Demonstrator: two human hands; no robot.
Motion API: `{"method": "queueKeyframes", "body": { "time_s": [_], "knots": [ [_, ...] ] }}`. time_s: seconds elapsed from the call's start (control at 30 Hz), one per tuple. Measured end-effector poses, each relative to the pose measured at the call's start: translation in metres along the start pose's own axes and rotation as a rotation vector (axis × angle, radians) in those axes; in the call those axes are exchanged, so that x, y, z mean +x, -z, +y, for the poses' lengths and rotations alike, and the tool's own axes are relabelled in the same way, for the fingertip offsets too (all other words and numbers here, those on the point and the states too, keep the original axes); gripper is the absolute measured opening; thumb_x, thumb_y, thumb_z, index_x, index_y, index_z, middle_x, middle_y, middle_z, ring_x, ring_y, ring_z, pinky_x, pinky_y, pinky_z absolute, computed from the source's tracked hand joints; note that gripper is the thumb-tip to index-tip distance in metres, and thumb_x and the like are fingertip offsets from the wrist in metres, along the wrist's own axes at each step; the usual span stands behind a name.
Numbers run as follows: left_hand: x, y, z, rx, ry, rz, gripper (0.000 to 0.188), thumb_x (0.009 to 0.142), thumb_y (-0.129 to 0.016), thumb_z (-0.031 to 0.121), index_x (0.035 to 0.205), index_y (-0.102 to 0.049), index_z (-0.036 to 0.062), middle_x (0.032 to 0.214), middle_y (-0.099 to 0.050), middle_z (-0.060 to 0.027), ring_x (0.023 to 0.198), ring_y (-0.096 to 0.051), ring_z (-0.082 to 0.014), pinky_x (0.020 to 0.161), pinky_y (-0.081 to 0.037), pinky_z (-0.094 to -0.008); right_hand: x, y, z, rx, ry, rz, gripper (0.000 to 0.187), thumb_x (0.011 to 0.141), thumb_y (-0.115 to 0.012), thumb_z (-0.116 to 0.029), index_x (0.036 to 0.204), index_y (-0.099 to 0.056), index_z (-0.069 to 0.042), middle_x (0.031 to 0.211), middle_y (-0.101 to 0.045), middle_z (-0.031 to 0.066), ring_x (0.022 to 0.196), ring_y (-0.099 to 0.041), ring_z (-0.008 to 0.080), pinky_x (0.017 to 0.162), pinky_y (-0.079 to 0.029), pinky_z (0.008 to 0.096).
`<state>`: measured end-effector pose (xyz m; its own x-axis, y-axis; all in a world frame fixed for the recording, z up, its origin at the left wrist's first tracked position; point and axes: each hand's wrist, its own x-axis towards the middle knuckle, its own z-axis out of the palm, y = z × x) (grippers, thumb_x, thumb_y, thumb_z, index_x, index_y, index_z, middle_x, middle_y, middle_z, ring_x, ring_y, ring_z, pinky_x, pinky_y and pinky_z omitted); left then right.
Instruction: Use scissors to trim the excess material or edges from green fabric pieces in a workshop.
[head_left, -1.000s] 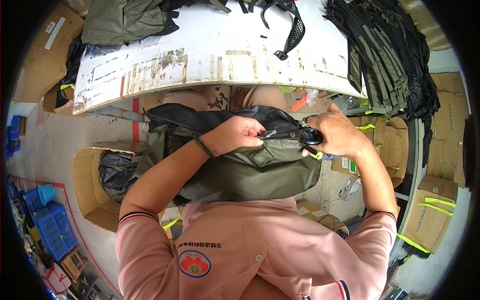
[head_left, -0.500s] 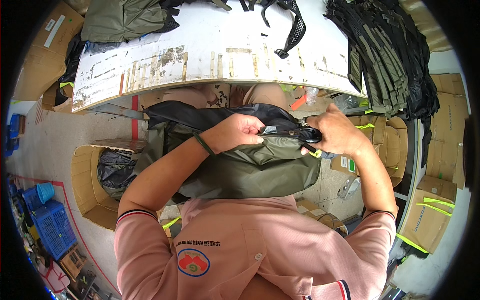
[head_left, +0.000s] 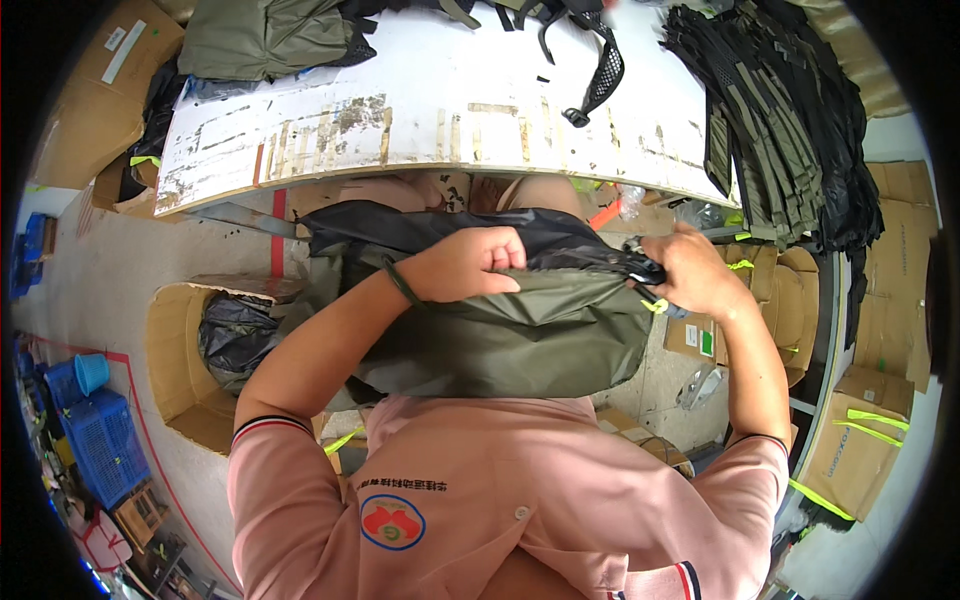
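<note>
Olive-green bag (head_left: pixel 520 340), soft fabric with black upper panel: held in front of the chest, below the near edge of the surface (head_left: pixel 450 120).

Left hand (head_left: pixel 470 265): on the bag's top edge near its middle, fingers (head_left: pixel 508 250) curled shut over a fold of black fabric. Dark band around the wrist.

Right hand (head_left: pixel 700 275): at the bag's right upper corner, fingers closed on the bunched black edge; exact grip partly hidden, possibly on a zip end.

Surface: white, worn, paint scraped in patches. Bearing olive fabric pieces (head_left: pixel 265 35) at far left, a black mesh strap (head_left: pixel 600 75) at centre, a stack of black and olive bags (head_left: pixel 780 120) at right, spilling over the edge.

Open cardboard box (head_left: pixel 185 350) on the floor at left, holding black plastic (head_left: pixel 235 335). Blue crates (head_left: pixel 95 440) further left. Cardboard boxes (head_left: pixel 860 420) at right, some with yellow-green strapping.
</note>
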<state>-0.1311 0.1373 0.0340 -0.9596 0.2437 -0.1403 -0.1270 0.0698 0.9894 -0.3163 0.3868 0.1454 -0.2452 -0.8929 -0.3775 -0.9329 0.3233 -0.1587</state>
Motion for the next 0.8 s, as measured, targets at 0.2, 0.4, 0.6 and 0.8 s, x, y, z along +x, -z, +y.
{"method": "queueKeyframes", "body": {
  "time_s": [0.2,0.4,0.6,0.8],
  "knots": [
    [-0.042,0.061,-0.023,0.675,-0.163,0.157,0.027,0.075,-0.073,0.02,0.089,-0.056,0.005,0.086,-0.06,-0.0091,0.083,-0.058,-0.0299,0.072,-0.045,-0.0393,-0.018,0.008,0.03,0.029,-0.155,0.142,0.027,0.074,-0.074,-0.026,0.076,-0.058,-0.005,0.071,-0.06,0.0171,0.073,-0.056,0.0396,0.076,-0.043,0.043],
    [-0.086,0.101,-0.051,0.925,-0.033,0.277,0.027,0.075,-0.075,0.024,0.089,-0.059,0.0076,0.087,-0.061,-0.0078,0.086,-0.057,-0.0312,0.072,-0.045,-0.0399,-0.018,-0.01,0.051,0.135,-0.234,0.219,0.024,0.071,-0.075,-0.019,0.077,-0.06,-0.001,0.069,-0.056,0.0201,0.067,-0.052,0.0407,0.065,-0.042,0.0416],
    [-0.102,0.104,-0.031,0.435,0.152,0.282,0.027,0.08,-0.075,0.021,0.086,-0.053,0.0058,0.076,-0.05,-0.0023,0.072,-0.048,-0.0111,0.066,-0.041,-0.0274,-0.01,-0.045,0.073,0.115,-0.313,0.215,0.029,0.072,-0.077,-0.022,0.077,-0.059,0.0,0.072,-0.058,0.0228,0.069,-0.055,0.043,0.062,-0.045,0.0434],
    [-0.122,0.075,-0.022,-0.296,0.032,0.468,0.023,0.082,-0.071,-0.001,0.088,-0.05,0.008,0.08,-0.049,0.0079,0.076,-0.046,-0.0001,0.068,-0.04,-0.0181,0.03,-0.014,0.006,0.095,-0.207,0.329,0.042,0.064,-0.084,-0.037,0.077,-0.06,-0.005,0.07,-0.061,0.0104,0.068,-0.057,0.0341,0.076,-0.041,0.04]
  ]
}}
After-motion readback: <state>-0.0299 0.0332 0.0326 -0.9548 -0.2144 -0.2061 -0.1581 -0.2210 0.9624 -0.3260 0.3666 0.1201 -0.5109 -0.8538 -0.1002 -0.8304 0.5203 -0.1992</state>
